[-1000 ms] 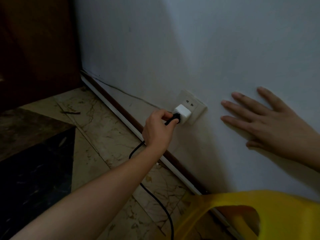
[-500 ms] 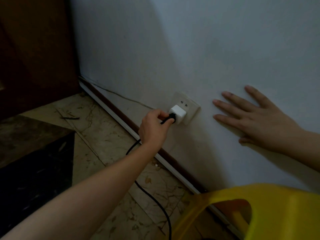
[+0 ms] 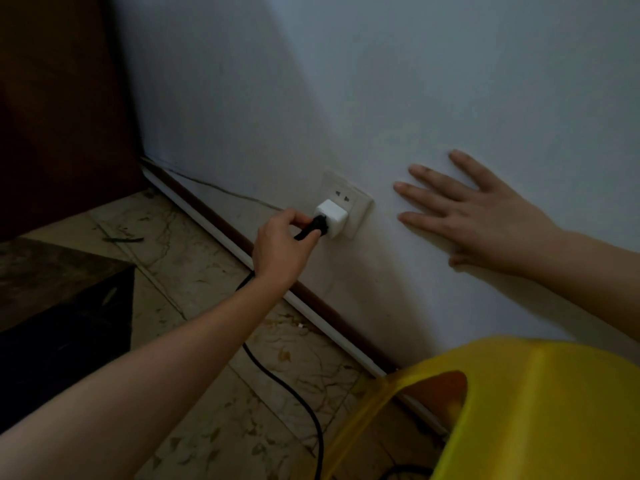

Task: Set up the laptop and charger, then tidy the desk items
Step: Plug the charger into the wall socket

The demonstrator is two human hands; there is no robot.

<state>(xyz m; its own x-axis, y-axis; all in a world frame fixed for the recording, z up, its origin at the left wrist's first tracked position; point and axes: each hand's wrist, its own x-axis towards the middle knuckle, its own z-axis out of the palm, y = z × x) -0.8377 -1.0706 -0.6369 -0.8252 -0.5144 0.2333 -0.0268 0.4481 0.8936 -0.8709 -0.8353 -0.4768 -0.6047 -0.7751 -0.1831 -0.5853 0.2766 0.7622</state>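
A white charger block [image 3: 332, 213] sits plugged into a cream wall socket [image 3: 349, 199] low on the white wall. My left hand [image 3: 282, 244] pinches the black cable connector [image 3: 313, 230] at the block's face. The black cable [image 3: 298, 396] trails from my wrist down across the floor. My right hand [image 3: 474, 213] lies flat on the wall to the right of the socket, fingers spread, holding nothing. No laptop is in view.
A yellow plastic stool [image 3: 526, 410] fills the lower right corner, close to the wall. Marble floor tiles [image 3: 194, 292] run along a brown skirting strip [image 3: 311, 296]. Dark wooden furniture [image 3: 59, 109] stands at the left, with a dark slab [image 3: 62, 313] below it.
The view has shifted slightly, so socket and hands sit a little lower left in frame. My left hand stays pinched on the cable connector and my right hand stays flat on the wall.
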